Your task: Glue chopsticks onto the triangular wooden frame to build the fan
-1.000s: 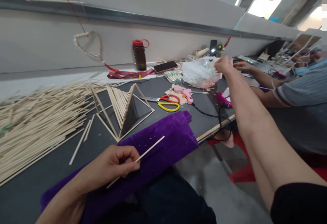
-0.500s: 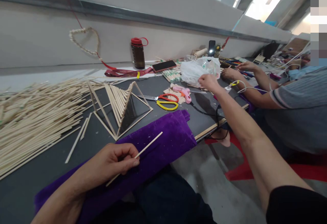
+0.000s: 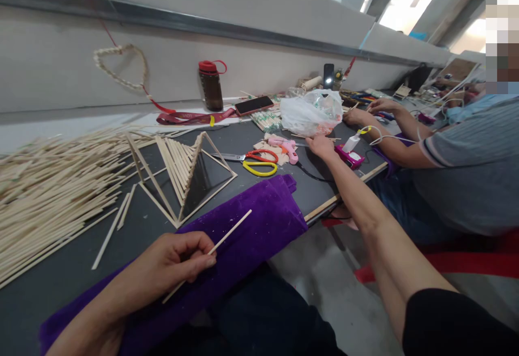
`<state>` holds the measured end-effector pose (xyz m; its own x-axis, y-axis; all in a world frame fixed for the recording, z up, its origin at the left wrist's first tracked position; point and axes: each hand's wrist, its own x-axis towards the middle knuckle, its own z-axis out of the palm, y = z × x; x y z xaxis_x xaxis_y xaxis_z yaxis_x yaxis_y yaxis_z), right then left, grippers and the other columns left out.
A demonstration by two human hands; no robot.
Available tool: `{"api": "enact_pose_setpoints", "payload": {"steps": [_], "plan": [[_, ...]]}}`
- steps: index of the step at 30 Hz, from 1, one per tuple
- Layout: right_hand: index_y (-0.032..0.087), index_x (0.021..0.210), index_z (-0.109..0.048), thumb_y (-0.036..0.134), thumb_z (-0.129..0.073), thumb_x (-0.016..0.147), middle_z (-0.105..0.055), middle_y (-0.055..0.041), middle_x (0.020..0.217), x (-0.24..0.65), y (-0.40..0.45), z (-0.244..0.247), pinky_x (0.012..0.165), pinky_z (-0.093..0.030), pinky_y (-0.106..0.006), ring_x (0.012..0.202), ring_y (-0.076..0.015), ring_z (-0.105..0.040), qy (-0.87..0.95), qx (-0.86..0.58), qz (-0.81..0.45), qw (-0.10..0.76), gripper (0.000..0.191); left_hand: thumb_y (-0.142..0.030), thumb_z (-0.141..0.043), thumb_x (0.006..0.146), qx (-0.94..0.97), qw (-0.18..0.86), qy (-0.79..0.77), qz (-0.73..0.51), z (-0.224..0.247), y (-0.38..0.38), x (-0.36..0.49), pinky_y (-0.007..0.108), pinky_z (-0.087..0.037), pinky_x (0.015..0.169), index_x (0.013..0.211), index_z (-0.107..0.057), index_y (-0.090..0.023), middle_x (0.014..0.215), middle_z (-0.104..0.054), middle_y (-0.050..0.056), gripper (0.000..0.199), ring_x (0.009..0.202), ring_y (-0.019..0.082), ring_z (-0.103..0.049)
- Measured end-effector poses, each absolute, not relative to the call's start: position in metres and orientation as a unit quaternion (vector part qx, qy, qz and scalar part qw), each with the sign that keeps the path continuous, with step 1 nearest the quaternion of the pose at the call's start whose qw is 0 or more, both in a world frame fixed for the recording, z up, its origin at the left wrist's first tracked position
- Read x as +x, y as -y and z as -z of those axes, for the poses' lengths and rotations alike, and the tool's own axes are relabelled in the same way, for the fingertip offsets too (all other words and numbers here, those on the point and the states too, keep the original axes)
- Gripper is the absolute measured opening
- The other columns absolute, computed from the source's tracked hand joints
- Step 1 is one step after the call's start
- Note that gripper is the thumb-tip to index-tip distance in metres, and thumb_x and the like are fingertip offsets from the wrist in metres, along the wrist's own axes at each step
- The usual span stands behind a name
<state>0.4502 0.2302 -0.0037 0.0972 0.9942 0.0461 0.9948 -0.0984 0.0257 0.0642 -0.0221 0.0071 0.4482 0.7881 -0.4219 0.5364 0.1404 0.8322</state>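
My left hand (image 3: 184, 258) pinches a thin wooden stick (image 3: 233, 230) between thumb and fingers, slanted above a folded purple cloth (image 3: 267, 204). On the dark table my right hand (image 3: 322, 146) reaches out, fingers closed at the outer end of a translucent glue stick (image 3: 301, 144). This stick lies behind a pink glue gun (image 3: 288, 149); my fingertips are partly hidden. Scissors (image 3: 259, 162) with red and yellow handles lie left of the gun. Beyond the cloth stands a triangular frame of glued sticks (image 3: 182, 175), with one side partly filled by parallel sticks.
A large pile of wooden sticks (image 3: 60, 193) covers the left. Toward the wall are a bottle (image 3: 211, 88), a phone (image 3: 254, 105), a lanyard (image 3: 190, 118) and a plastic bag (image 3: 310, 112). A pink power socket (image 3: 349, 157) is beside my right wrist. A co-worker's hands (image 3: 367, 112) work at right.
My right hand has come down from beside the plastic bag to the glue stick behind the glue gun. The pink socket has come into view. My left hand still holds the wooden stick.
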Motion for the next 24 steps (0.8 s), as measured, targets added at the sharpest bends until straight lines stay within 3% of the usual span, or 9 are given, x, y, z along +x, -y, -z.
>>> {"api": "enact_pose_setpoints", "payload": {"steps": [3,6,11,15,24], "plan": [[-0.001,0.113,-0.063,0.036,-0.026,0.1,-0.058,-0.0287,0.118,0.428,-0.221,0.002,0.096,-0.039,-0.048,0.116,-0.0371,-0.053,0.689,-0.721,0.063,0.037,0.054,-0.054,-0.057,0.082,0.642,0.556,-0.516,-0.113,-0.007,0.022,0.065,0.018,-0.025,0.045,0.075,-0.059,-0.017,0.056,-0.048,-0.004,0.038,0.05,0.008,-0.034],[0.006,0.115,-0.064,0.032,-0.023,0.1,-0.06,-0.0213,0.122,0.404,-0.224,-0.002,0.097,-0.037,-0.038,0.117,-0.0302,-0.053,0.743,-0.664,0.063,0.056,0.05,-0.054,-0.057,0.082,0.641,0.554,-0.517,-0.123,-0.006,0.022,0.064,0.018,-0.027,0.046,0.076,-0.06,-0.017,0.056,-0.047,-0.004,0.037,0.051,0.008,-0.035],[0.015,0.114,-0.065,0.038,-0.034,0.099,-0.064,-0.0115,0.121,0.394,-0.24,-0.004,0.089,-0.038,-0.024,0.111,-0.0199,-0.055,0.798,-0.6,0.031,0.045,0.042,-0.052,-0.058,0.082,0.65,0.549,-0.509,-0.132,-0.005,0.022,0.063,0.018,-0.031,0.048,0.076,-0.061,-0.018,0.059,-0.047,-0.004,0.035,0.053,0.009,-0.038],[0.012,0.105,-0.069,0.039,-0.024,0.102,-0.069,-0.0117,0.109,0.41,-0.243,0.003,0.081,-0.039,-0.022,0.101,-0.0186,-0.06,0.801,-0.598,0.017,0.023,0.052,-0.053,-0.057,0.083,0.65,0.55,-0.507,-0.131,-0.005,0.022,0.064,0.018,-0.029,0.047,0.075,-0.06,-0.018,0.057,-0.046,-0.004,0.036,0.052,0.009,-0.036],[0.011,0.115,-0.064,0.034,-0.025,0.101,-0.062,-0.0126,0.126,0.417,-0.251,-0.008,0.089,-0.039,-0.022,0.114,-0.0193,-0.054,0.798,-0.602,0.017,-0.012,0.047,-0.054,-0.059,0.08,0.637,0.556,-0.516,-0.139,-0.008,0.022,0.065,0.018,-0.027,0.045,0.075,-0.061,-0.018,0.056,-0.046,-0.004,0.037,0.051,0.009,-0.036]]}}
